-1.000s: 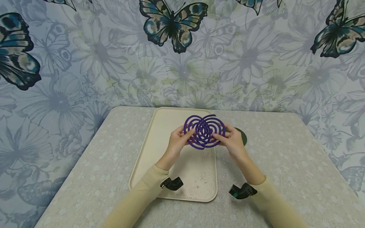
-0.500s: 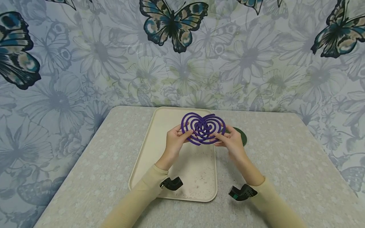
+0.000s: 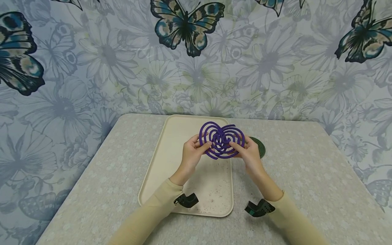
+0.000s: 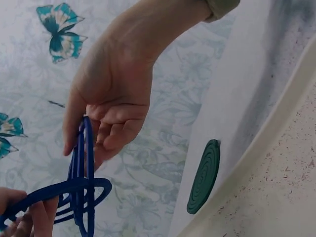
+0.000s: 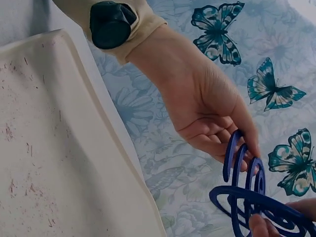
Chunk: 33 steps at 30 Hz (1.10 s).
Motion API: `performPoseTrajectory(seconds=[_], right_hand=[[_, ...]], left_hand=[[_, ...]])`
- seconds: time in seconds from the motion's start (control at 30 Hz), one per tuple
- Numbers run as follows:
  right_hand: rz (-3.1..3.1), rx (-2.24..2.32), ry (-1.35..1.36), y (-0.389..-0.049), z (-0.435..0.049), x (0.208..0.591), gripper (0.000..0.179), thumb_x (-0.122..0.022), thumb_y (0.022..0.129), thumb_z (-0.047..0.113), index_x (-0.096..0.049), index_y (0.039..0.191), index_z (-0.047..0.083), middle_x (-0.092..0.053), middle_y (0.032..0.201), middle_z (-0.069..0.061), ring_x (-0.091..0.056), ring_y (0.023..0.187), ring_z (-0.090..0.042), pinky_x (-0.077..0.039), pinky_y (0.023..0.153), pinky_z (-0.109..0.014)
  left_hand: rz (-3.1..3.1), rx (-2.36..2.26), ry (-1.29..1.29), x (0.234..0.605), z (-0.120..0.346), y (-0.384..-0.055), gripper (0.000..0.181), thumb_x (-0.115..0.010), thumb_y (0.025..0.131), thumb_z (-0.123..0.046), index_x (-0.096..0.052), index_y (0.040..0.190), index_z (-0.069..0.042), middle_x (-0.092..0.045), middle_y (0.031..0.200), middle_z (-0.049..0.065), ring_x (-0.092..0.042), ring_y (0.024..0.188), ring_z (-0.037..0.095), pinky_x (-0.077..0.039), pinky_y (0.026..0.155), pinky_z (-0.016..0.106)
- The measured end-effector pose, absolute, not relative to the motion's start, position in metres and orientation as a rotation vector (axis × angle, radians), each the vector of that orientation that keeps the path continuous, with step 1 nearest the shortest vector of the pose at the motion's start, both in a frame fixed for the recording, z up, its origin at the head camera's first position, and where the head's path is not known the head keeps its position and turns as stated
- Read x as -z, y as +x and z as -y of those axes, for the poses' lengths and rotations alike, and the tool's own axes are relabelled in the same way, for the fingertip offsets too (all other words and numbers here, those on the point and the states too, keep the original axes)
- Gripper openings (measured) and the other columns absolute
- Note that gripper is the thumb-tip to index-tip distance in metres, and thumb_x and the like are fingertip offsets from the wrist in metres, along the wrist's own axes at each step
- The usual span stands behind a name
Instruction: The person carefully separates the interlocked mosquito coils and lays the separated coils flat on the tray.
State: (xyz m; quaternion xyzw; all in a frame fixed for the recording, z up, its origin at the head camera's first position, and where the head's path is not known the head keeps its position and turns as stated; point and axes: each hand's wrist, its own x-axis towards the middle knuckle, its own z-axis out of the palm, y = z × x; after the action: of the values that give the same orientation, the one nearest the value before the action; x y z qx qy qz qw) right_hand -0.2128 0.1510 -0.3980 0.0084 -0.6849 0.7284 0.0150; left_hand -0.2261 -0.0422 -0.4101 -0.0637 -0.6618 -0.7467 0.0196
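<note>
Item: two purple spiral coils, intertwined, lifted above the right side of the tray near its far end. Colour reads blue in both wrist views. Where their turns overlap at the centre, individual strands are hard to separate; both wrist views show the spirals crossing at an angle, their lower portions cut off by the frame.

Left hand: pinches the left-hand spiral, thumb in front, fingers partly hidden behind it. Only fingertips enter the right wrist view, cropped at the corner.

Right hand: pinches the right-hand spiral likewise, thumb in front, other fingers partly covered. Cropped at lower left in the left wrist view. The hands are apart, the coils spanning between them.

Green coil: flat on the table, right of the tray; partly covered by the right hand in the head view, showing whole in the left wrist view.

Tray: cream, rimmed, partly covered by left forearm and hands; cut off in both wrist views. Reddish crumbs scattered across its near right part, too small to identify.

Backdrop: butterfly and flower print, outer butterflies cropped.
</note>
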Motion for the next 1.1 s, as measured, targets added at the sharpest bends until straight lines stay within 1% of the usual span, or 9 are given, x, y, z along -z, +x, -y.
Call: performPoseTrajectory(seconds=[0.13, 0.27, 0.43, 0.53, 0.67, 0.73, 0.8, 0.93, 1.1], right_hand=[[2.092, -2.287, -0.056, -0.216, -0.154, 0.397, 0.045, -0.067, 0.088, 0.006, -0.047, 0.127, -0.005, -0.071, 0.077, 0.013, -0.070, 0.073, -0.004, -0.058, 0.071, -0.020], [2.000, -2.369, -0.035, -0.217, -0.157, 0.394, 0.046, -0.063, 0.088, 0.000, -0.044, 0.129, -0.008, -0.072, 0.075, 0.010, -0.070, 0.069, -0.005, -0.058, 0.068, -0.019], [2.018, -2.409, 0.037, -0.217, -0.160, 0.390, 0.044, -0.061, 0.089, -0.001, -0.041, 0.128, -0.009, -0.072, 0.074, 0.009, -0.069, 0.064, -0.005, -0.058, 0.065, -0.018], [2.045, -2.412, 0.082, -0.217, -0.163, 0.388, 0.048, -0.061, 0.090, -0.001, -0.039, 0.131, -0.010, -0.072, 0.076, 0.009, -0.070, 0.066, -0.006, -0.058, 0.066, -0.019], [2.071, -2.416, 0.122, -0.219, -0.166, 0.386, 0.051, -0.061, 0.090, -0.001, -0.038, 0.134, -0.010, -0.072, 0.082, 0.009, -0.070, 0.068, -0.006, -0.058, 0.068, -0.020], [2.075, -2.429, 0.131, -0.219, -0.168, 0.385, 0.051, -0.061, 0.090, 0.000, -0.038, 0.134, -0.010, -0.072, 0.084, 0.008, -0.070, 0.068, -0.006, -0.058, 0.069, -0.020], [2.076, -2.439, 0.140, -0.220, -0.169, 0.384, 0.050, -0.061, 0.090, -0.001, -0.039, 0.133, -0.009, -0.072, 0.084, 0.007, -0.069, 0.066, -0.006, -0.059, 0.068, -0.021], [2.094, -2.435, 0.179, -0.221, -0.173, 0.382, 0.048, -0.060, 0.090, -0.001, -0.038, 0.132, -0.009, -0.072, 0.084, 0.007, -0.069, 0.063, -0.006, -0.059, 0.068, -0.021], [2.107, -2.436, 0.230, -0.220, -0.177, 0.379, 0.049, -0.060, 0.090, -0.002, -0.037, 0.133, -0.011, -0.072, 0.083, 0.007, -0.069, 0.064, -0.006, -0.059, 0.069, -0.021]], left_hand=[[2.064, 2.302, -0.283, 0.411, 0.041, -0.225, 0.036, -0.065, 0.089, -0.005, -0.057, 0.124, 0.000, -0.068, 0.106, 0.027, -0.071, 0.077, 0.012, -0.060, 0.074, 0.027], [2.043, 2.311, -0.275, 0.409, 0.042, -0.226, 0.036, -0.065, 0.089, -0.006, -0.057, 0.124, 0.001, -0.068, 0.107, 0.026, -0.071, 0.076, 0.010, -0.060, 0.073, 0.026], [2.032, 2.334, -0.280, 0.406, 0.045, -0.227, 0.034, -0.065, 0.089, -0.005, -0.058, 0.121, 0.003, -0.069, 0.104, 0.027, -0.071, 0.070, 0.007, -0.060, 0.075, 0.029], [2.038, 2.343, -0.276, 0.404, 0.047, -0.228, 0.033, -0.065, 0.088, -0.005, -0.059, 0.120, 0.001, -0.070, 0.102, 0.026, -0.072, 0.071, 0.011, -0.060, 0.076, 0.034], [2.049, 2.354, -0.258, 0.403, 0.049, -0.228, 0.034, -0.066, 0.088, -0.006, -0.059, 0.121, -0.001, -0.071, 0.103, 0.023, -0.073, 0.079, 0.022, -0.058, 0.081, 0.043], [2.055, 2.368, -0.255, 0.402, 0.049, -0.229, 0.035, -0.066, 0.088, -0.006, -0.059, 0.122, -0.002, -0.070, 0.104, 0.023, -0.073, 0.081, 0.024, -0.057, 0.083, 0.045], [2.065, 2.390, -0.264, 0.402, 0.050, -0.229, 0.036, -0.065, 0.088, -0.005, -0.058, 0.123, -0.002, -0.070, 0.105, 0.023, -0.073, 0.081, 0.021, -0.056, 0.084, 0.046], [2.097, 2.424, -0.285, 0.402, 0.051, -0.230, 0.039, -0.065, 0.088, -0.006, -0.055, 0.125, 0.001, -0.072, 0.104, 0.018, -0.072, 0.078, 0.011, -0.056, 0.085, 0.044], [2.091, 2.459, -0.285, 0.402, 0.052, -0.230, 0.038, -0.065, 0.088, -0.005, -0.055, 0.124, 0.000, -0.075, 0.097, 0.008, -0.072, 0.078, 0.009, -0.056, 0.087, 0.045]])
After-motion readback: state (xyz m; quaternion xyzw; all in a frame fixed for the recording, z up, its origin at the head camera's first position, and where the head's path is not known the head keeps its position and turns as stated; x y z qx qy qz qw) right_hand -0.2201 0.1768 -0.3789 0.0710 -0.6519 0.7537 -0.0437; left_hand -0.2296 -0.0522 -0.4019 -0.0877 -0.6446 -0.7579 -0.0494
